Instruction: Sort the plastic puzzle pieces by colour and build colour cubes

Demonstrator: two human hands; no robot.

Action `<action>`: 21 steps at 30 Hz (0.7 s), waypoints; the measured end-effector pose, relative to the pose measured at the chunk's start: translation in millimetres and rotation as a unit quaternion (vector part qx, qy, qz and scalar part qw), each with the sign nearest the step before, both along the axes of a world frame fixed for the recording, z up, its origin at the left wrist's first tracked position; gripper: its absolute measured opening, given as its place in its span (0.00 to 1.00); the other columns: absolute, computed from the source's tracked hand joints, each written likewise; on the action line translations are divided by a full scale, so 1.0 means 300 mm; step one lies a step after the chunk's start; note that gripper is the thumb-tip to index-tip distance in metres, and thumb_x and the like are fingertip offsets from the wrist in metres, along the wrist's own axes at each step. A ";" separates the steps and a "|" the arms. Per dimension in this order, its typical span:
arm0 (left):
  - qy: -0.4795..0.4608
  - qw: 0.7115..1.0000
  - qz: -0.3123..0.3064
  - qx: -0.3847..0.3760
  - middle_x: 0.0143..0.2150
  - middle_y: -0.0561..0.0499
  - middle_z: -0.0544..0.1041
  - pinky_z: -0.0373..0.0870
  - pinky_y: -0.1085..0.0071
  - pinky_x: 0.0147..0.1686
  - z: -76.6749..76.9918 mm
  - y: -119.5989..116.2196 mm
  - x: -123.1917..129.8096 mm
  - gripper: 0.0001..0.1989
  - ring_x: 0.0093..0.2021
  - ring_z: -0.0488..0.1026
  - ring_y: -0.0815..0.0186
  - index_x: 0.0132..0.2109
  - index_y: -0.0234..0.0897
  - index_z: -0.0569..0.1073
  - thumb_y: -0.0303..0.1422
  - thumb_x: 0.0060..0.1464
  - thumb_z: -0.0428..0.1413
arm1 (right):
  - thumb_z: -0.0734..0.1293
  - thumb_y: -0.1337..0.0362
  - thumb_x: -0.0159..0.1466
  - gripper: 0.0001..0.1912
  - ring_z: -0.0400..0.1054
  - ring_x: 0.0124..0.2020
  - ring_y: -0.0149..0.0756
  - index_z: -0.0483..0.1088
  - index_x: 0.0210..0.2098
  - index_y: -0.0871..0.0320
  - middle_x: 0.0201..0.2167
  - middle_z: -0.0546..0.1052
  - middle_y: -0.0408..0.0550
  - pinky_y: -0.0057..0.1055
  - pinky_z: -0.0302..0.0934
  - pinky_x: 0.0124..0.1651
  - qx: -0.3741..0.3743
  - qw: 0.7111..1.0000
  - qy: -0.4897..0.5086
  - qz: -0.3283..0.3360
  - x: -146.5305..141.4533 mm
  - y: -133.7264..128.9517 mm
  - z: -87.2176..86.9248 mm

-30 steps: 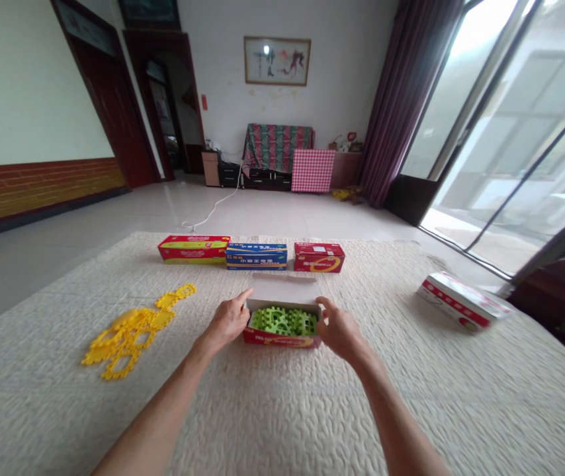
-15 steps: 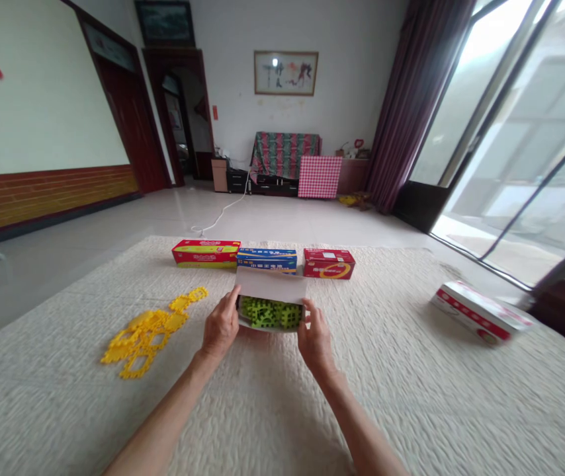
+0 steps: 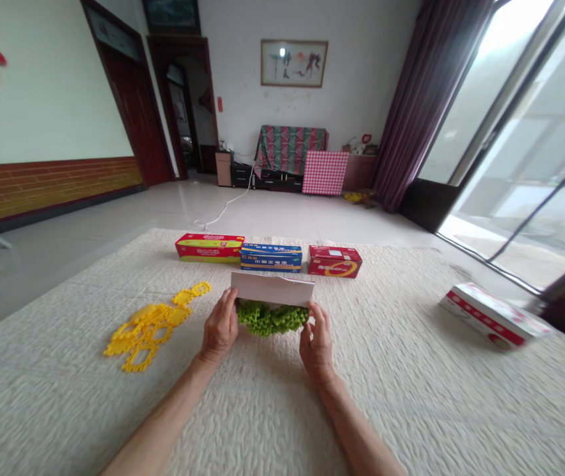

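Note:
In the middle of the head view, a cardboard box [image 3: 272,289] shows its pale flap, tilted with its opening toward me. Green plastic building pieces [image 3: 272,318] sit heaped at that opening, above or on the quilted cover; I cannot tell how many still lie inside. My left hand [image 3: 220,326] grips the box's left end, fingers closed along its side. At the right end, my right hand [image 3: 317,338] pinches the box between thumb and fingers. Yellow plastic pieces [image 3: 151,328], several of them joined or overlapping, lie left of my left hand.
Behind the held box stand a red and yellow box [image 3: 210,248], a blue box [image 3: 271,258] and a red box [image 3: 335,262] in a row. A white and red box [image 3: 493,316] lies at the right. The cream quilted cover [image 3: 272,416] spreads beneath everything.
The box has tipped toward me, and the green pieces have slid forward into a heap at its opening. Both hands keep their hold. The camera view has shifted slightly.

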State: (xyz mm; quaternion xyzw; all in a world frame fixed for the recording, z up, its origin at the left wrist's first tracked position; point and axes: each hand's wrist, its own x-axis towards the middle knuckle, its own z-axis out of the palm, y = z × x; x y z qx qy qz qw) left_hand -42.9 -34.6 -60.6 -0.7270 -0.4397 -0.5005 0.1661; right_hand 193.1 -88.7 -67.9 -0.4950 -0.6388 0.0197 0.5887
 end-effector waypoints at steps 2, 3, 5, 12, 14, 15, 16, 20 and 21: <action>-0.009 1.000 0.001 -0.021 0.58 0.36 0.70 0.67 0.61 0.56 -0.005 0.000 -0.001 0.22 0.60 0.67 0.58 0.63 0.32 0.60 0.27 0.62 0.43 | 0.54 0.76 0.62 0.32 0.60 0.58 0.40 0.52 0.63 0.49 0.58 0.61 0.54 0.40 0.69 0.47 -0.007 1.000 -0.003 0.000 0.000 -0.002 0.000; -0.014 0.999 0.004 -0.029 0.58 0.36 0.70 0.67 0.61 0.57 -0.006 -0.001 -0.001 0.22 0.60 0.67 0.58 0.63 0.32 0.61 0.28 0.62 0.43 | 0.54 0.76 0.62 0.32 0.60 0.58 0.40 0.51 0.63 0.49 0.58 0.61 0.54 0.40 0.69 0.48 -0.007 1.000 -0.006 -0.001 0.000 -0.003 0.002; -0.020 0.999 0.011 -0.040 0.58 0.37 0.71 0.67 0.60 0.57 -0.007 -0.001 -0.002 0.22 0.60 0.67 0.58 0.62 0.32 0.61 0.28 0.62 0.42 | 0.54 0.77 0.61 0.32 0.59 0.59 0.40 0.52 0.63 0.49 0.58 0.61 0.54 0.40 0.69 0.48 -0.003 1.000 -0.013 -0.003 0.000 -0.005 0.006; -0.030 0.999 -0.004 -0.030 0.58 0.37 0.70 0.66 0.61 0.58 -0.013 -0.003 -0.014 0.22 0.60 0.66 0.58 0.63 0.32 0.60 0.28 0.62 0.42 | 0.53 0.78 0.60 0.33 0.56 0.62 0.40 0.53 0.63 0.50 0.60 0.60 0.54 0.42 0.67 0.53 0.020 1.000 -0.022 0.006 -0.005 -0.008 0.025; -0.028 0.999 -0.006 -0.022 0.58 0.36 0.69 0.67 0.60 0.57 -0.016 -0.004 -0.017 0.23 0.61 0.65 0.58 0.63 0.32 0.59 0.27 0.62 0.42 | 0.53 0.78 0.60 0.33 0.56 0.62 0.40 0.53 0.63 0.50 0.60 0.60 0.54 0.41 0.68 0.51 0.025 0.999 -0.017 0.013 -0.007 -0.008 0.025; -0.027 0.999 -0.007 -0.017 0.59 0.36 0.69 0.67 0.59 0.57 -0.016 -0.004 -0.018 0.23 0.61 0.65 0.58 0.63 0.32 0.58 0.27 0.62 0.42 | 0.53 0.78 0.60 0.33 0.56 0.62 0.40 0.52 0.63 0.50 0.60 0.60 0.54 0.40 0.69 0.50 0.027 0.999 -0.016 0.017 -0.008 -0.008 0.025; -0.028 1.000 -0.009 -0.012 0.59 0.36 0.69 0.67 0.59 0.57 -0.017 -0.005 -0.018 0.23 0.61 0.65 0.58 0.64 0.31 0.58 0.27 0.62 0.42 | 0.53 0.78 0.60 0.33 0.56 0.62 0.40 0.52 0.63 0.50 0.60 0.59 0.54 0.40 0.69 0.50 0.030 0.999 -0.019 0.020 -0.008 -0.008 0.026; -0.040 0.999 -0.005 -0.022 0.58 0.36 0.70 0.67 0.59 0.57 -0.016 -0.005 -0.017 0.23 0.61 0.65 0.58 0.64 0.32 0.57 0.28 0.62 0.42 | 0.53 0.79 0.60 0.34 0.55 0.63 0.41 0.51 0.63 0.49 0.60 0.60 0.53 0.46 0.64 0.56 0.039 0.998 -0.041 0.015 -0.010 -0.012 0.035; -0.043 0.999 -0.001 -0.031 0.58 0.37 0.70 0.67 0.60 0.57 -0.016 -0.005 -0.015 0.23 0.61 0.64 0.58 0.64 0.32 0.57 0.29 0.63 0.41 | 0.53 0.79 0.59 0.35 0.55 0.63 0.41 0.51 0.63 0.49 0.60 0.60 0.53 0.47 0.62 0.58 0.041 0.998 -0.046 0.013 -0.010 -0.013 0.038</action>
